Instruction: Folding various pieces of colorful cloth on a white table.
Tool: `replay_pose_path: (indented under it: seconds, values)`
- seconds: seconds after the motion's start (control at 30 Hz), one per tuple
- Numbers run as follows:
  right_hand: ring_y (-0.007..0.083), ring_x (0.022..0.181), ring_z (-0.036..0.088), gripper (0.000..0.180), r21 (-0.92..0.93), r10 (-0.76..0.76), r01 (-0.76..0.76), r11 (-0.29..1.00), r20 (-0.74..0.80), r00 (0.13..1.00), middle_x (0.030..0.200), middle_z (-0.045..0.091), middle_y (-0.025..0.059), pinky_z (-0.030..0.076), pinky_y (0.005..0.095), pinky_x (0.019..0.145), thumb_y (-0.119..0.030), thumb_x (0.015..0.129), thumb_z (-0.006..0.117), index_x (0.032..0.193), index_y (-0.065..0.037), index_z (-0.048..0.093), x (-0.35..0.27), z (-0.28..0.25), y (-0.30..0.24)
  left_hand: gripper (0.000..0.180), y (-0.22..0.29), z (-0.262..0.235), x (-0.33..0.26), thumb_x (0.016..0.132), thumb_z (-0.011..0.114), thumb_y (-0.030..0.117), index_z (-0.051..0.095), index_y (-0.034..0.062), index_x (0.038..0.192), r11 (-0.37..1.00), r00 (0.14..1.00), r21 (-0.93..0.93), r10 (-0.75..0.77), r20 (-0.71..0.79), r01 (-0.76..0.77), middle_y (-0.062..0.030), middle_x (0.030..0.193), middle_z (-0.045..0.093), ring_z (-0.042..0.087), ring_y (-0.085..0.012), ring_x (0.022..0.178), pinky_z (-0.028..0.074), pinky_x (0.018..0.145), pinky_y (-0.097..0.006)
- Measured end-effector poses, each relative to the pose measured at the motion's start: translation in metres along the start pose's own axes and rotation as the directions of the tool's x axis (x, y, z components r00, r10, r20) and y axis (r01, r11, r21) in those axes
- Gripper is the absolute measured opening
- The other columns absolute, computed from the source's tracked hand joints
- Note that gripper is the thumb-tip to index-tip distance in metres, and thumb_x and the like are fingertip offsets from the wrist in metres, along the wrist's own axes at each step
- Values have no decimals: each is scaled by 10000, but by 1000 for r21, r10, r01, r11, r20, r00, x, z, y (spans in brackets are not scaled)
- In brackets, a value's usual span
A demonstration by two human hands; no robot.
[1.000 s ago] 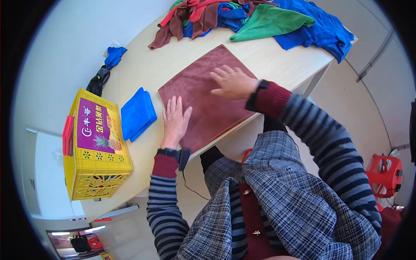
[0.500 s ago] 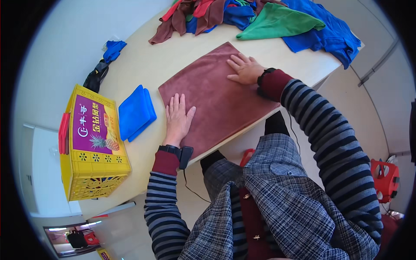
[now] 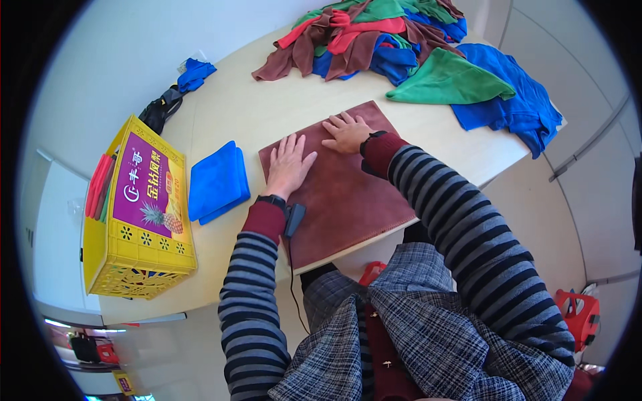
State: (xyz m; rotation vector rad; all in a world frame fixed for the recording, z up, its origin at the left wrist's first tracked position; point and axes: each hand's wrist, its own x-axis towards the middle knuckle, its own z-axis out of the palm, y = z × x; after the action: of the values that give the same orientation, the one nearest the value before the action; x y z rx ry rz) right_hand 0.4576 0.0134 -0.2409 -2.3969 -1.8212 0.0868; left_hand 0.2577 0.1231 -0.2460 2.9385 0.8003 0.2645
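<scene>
A brown cloth (image 3: 348,207) lies spread flat at the table's front edge, its near side reaching that edge. Flat on its left part rests my left hand (image 3: 288,164), fingers stretched out and pointing away from me. My right hand (image 3: 349,133) lies palm down near the cloth's far edge, fingers spread. Neither hand grips anything. Just left of the cloth is a folded blue cloth (image 3: 217,180), stacked in layers.
A yellow plastic crate (image 3: 144,257) holding folded cloths stands at the table's left. Behind it lie a black item (image 3: 160,110) and a small blue cloth (image 3: 195,74). A heap of mixed cloths (image 3: 368,33) covers the far side, with a green cloth (image 3: 455,79) and blue cloth (image 3: 515,100) at right.
Both hands have slid over the brown cloth: the left one up toward its far left part, the right one leftward, so they are closer together. The head view has shifted, showing more of the heap.
</scene>
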Motion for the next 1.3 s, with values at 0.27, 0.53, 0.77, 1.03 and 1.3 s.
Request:
replay_pose_path:
  seconds: [0.27,0.53,0.77,1.03,1.3]
  values:
    - [357,1504,257,728,-74,109,-112,991,-48,993,1613,344,86,214,544,1206,-635,997,380,1556,-171,362,17,14,65,660,-15,21,18,1031,398,559,344,187,1573,984,987,67,-163,-3,163,-130,1634,302,220,-352,1522,139,1210,-592]
    - [361,1530,194,753,-20,240,-240,970,-16,971,1642,283,75,179,551,1220,-668,990,360,1579,-201,309,8,6,98,679,-27,22,16,1028,372,593,333,201,1582,963,963,38,-265,-53,267,-149,1640,285,190,-365,1530,104,1213,-597]
    - [379,1526,207,748,-69,280,-274,959,113,953,1643,278,107,221,573,1204,-646,996,376,1579,-183,307,-46,-20,96,708,-36,11,-3,1021,359,612,324,190,1588,961,961,-7,-275,-5,275,-155,1656,245,164,-364,1540,106,1215,-603]
    - [389,1506,255,715,-13,39,-40,999,-63,997,1611,328,158,269,547,1191,-518,1025,458,1563,-69,319,-153,-2,14,700,39,-6,-87,1028,384,580,323,162,1586,1000,995,23,-10,94,8,-151,1657,243,164,-356,1540,92,1216,-606]
    - [350,1504,268,626,-2,72,-75,997,-248,966,1611,338,144,199,493,1229,-469,1040,451,1532,-86,403,-200,8,8,669,34,-5,-142,1033,416,542,331,170,1583,999,999,-1,-38,-2,38,-135,1658,246,162,-327,1545,92,1219,-594]
